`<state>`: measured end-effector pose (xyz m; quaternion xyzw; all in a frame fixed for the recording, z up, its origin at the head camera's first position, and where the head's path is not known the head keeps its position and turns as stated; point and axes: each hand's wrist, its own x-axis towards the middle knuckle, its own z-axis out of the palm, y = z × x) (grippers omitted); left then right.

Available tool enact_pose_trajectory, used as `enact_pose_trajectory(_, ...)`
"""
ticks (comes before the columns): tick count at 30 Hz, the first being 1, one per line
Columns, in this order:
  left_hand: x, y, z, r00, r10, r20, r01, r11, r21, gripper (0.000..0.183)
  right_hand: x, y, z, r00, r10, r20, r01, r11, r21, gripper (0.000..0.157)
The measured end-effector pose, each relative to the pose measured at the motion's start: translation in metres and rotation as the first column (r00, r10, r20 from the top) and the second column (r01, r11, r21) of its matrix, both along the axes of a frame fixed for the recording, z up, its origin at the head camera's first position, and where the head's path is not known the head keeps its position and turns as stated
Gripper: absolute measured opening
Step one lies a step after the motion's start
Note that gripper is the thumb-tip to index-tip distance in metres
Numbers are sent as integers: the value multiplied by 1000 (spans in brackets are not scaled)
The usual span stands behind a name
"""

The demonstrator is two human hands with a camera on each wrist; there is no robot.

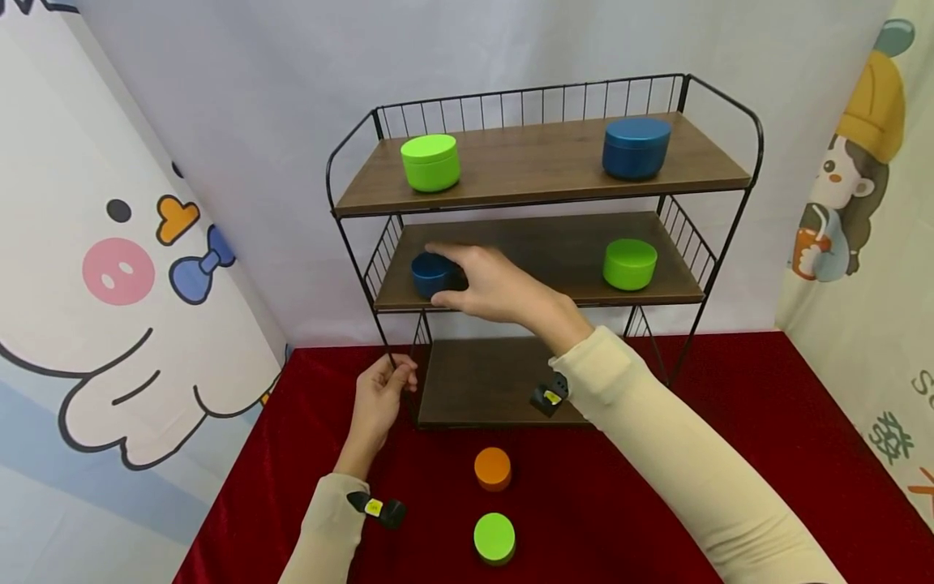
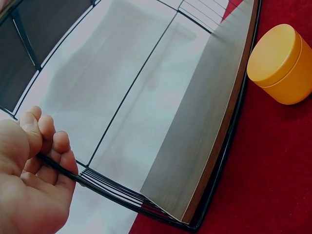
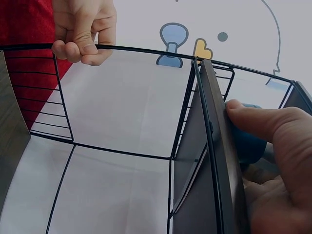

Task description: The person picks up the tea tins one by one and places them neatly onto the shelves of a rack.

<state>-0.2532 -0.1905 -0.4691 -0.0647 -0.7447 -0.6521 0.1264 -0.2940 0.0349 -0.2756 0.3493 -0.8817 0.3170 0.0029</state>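
Note:
A black wire rack (image 1: 755, 142) with three wooden shelves stands on a red cloth. My right hand (image 1: 487, 284) grips a small blue tin (image 1: 429, 274) at the left end of the middle shelf (image 1: 540, 251); in the right wrist view the fingers (image 3: 273, 126) curl round the blue tin (image 3: 248, 146). My left hand (image 1: 379, 397) holds the rack's left front leg (image 1: 387, 345) near its foot. The left wrist view shows its fingers (image 2: 53, 146) curled round the wire (image 2: 117, 190).
A lime tin (image 1: 430, 162) and a large blue tin (image 1: 636, 147) stand on the top shelf, another lime tin (image 1: 630, 264) on the middle shelf's right. On the red cloth (image 1: 766, 422) in front sit an orange tin (image 1: 493, 468) and a lime tin (image 1: 494, 538).

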Motion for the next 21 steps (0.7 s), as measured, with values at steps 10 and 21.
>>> enact_pose_trajectory(10,0,0,1,1000,-7,0,7,1000,3,18,-1,0,-1,1000,-11,3,11,1000,5,73)
enact_pose_trajectory(21,0,0,1,1000,-6,3,6,1000,2,18,1,0,-1,1000,-26,13,26,1000,-5,77)
